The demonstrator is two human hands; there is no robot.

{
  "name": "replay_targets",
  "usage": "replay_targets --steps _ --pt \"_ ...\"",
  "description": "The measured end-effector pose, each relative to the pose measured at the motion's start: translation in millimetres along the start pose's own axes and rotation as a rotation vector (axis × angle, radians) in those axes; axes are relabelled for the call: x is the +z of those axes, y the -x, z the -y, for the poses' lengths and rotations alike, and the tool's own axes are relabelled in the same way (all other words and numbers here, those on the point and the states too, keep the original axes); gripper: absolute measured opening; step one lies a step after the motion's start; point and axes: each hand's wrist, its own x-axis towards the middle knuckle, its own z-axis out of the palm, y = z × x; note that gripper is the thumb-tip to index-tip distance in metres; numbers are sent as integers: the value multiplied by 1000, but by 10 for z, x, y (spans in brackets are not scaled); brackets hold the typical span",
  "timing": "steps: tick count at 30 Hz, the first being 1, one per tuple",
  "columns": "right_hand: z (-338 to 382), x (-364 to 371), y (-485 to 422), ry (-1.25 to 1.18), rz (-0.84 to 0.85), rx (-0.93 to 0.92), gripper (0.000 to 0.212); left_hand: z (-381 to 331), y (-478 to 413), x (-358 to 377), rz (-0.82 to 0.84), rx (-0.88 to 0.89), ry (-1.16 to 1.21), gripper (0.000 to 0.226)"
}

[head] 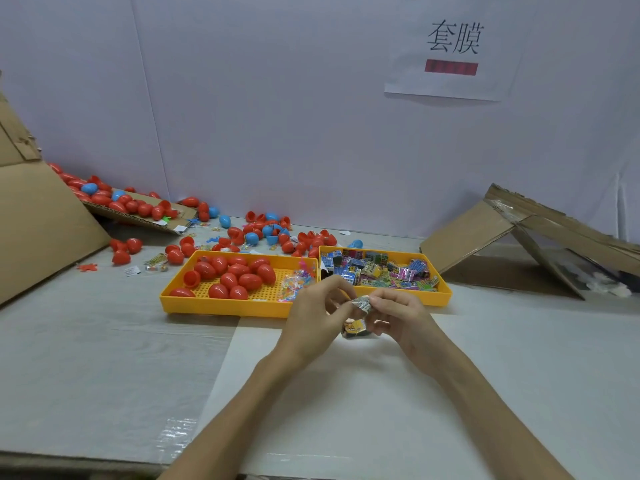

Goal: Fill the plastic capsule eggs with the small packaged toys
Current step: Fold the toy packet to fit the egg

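My left hand point(315, 315) and my right hand point(398, 315) meet in front of the yellow trays, both pinching a small packaged toy point(360, 315) with crumpled silver and yellow wrapping. Whether this is one packet or two pressed together I cannot tell. The left yellow tray point(180, 299) holds several red capsule eggs point(235, 275) and a bag of small colourful pieces point(294, 285). The right yellow tray point(445, 292) is heaped with packaged toys point(381, 271) in blue, pink and green wrappers.
Many loose red and blue egg halves point(263, 232) lie behind the trays and on a cardboard flap point(138, 209) at the left. A large cardboard sheet point(41, 230) leans at far left; a folded cardboard box point(519, 240) sits at right. A white wall stands behind.
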Motion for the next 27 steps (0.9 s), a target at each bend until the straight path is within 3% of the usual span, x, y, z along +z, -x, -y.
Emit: replay_targets --steps 4,6,8,11,15,19,24,27 --pt "25 -74 -13 -51 -71 4 13 -9 -20 -37 27 -46 52 21" --pt "40 -102 -12 -57 -122 -9 13 26 -28 -72 -142 -6 -95 19" --pt "38 -112 -13 -69 -146 -19 9 61 -30 -133 -350 25 -423 18" --pt "24 -118 -12 -70 -139 -31 13 102 -42 -272 -571 -117 -721 27" --pt "30 -118 -14 -82 -135 -31 13 169 -83 -499 -513 -468 -791 44" --pt "50 -109 -12 -71 -119 -17 13 221 -104 -605 -429 -615 -798 43" --pt "72 -91 3 -57 -137 -4 11 275 -106 -599 -507 -574 -726 38" --pt "71 -89 7 -45 -148 -9 9 267 -120 -565 -625 -332 -595 32"
